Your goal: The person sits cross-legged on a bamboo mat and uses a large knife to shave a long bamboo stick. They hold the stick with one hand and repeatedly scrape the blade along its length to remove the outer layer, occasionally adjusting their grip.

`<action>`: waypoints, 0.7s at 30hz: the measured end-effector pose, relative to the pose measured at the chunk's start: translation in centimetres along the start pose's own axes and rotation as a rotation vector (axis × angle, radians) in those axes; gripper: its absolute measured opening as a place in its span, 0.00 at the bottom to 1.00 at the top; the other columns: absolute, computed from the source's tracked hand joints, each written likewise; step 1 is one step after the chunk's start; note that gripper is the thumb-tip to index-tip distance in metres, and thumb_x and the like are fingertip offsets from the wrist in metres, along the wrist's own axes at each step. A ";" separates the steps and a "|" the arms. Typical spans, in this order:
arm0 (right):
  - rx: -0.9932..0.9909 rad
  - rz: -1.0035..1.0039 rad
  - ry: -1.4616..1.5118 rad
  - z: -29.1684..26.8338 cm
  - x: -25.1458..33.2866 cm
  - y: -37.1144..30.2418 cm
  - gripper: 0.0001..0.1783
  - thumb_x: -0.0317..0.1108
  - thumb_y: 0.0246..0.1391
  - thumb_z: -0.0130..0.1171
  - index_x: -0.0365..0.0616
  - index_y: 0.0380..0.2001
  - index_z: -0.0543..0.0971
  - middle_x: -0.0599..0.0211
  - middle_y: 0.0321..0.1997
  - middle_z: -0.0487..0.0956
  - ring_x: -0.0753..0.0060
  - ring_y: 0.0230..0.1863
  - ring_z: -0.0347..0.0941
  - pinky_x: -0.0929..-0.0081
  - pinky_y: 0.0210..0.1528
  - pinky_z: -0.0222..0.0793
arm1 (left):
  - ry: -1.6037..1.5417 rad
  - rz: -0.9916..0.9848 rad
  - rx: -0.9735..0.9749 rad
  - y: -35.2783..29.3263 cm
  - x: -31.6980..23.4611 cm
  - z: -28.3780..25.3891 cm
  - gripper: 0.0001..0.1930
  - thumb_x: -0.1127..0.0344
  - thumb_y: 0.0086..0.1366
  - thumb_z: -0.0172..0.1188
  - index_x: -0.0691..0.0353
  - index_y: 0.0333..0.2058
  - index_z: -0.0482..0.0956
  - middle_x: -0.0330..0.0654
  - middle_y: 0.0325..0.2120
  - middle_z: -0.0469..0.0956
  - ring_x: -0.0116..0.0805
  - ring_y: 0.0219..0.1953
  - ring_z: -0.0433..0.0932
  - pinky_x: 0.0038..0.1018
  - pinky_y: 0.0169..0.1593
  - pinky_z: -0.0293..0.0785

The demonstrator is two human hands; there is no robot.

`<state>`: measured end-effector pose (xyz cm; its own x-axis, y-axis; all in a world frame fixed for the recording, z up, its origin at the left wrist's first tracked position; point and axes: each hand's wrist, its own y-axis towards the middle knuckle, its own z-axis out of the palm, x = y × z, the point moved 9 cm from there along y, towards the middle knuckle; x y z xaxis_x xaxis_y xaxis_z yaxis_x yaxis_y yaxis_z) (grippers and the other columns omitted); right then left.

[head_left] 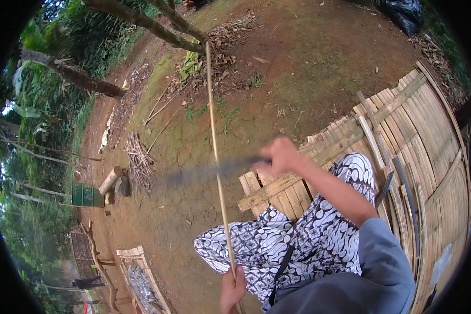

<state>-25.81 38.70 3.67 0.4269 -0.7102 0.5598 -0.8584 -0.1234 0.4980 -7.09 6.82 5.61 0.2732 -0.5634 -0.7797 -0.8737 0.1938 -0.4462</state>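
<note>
A long, thin bamboo pole (214,131) runs from the foot of a tree down to my lap. My left hand (233,290) is closed around its near end, by my patterned trousers (267,235). In my right hand (281,157), fingers wrapped round the handle, is a machete (230,165). Its blade is smeared by motion and points left, crossing the pole at about mid-length. Whether blade and pole touch, I cannot tell.
I sit on a slatted bamboo platform (403,131); a dark blade (384,188) and loose strips lie on it. Ahead is bare earth with a stick bundle (139,163), a cut log (110,180) and a green drum (87,195). A person (86,282) stands far off left.
</note>
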 end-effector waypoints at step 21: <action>0.130 0.233 0.070 2.0 -1.8 -0.9 0.36 0.72 0.52 0.47 0.47 0.19 0.75 0.69 0.12 0.73 0.66 0.14 0.70 0.65 0.19 0.67 | 0.332 0.119 -0.108 -3.6 3.1 -3.2 0.16 0.58 0.69 0.51 0.69 0.39 0.75 0.52 0.18 0.73 0.44 0.23 0.73 0.39 0.29 0.68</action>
<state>-26.36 38.69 0.88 0.2280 -0.6809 0.6960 -0.9631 -0.0529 0.2637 -4.35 1.79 6.21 0.0369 -0.7754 -0.6304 -0.9338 0.1980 -0.2981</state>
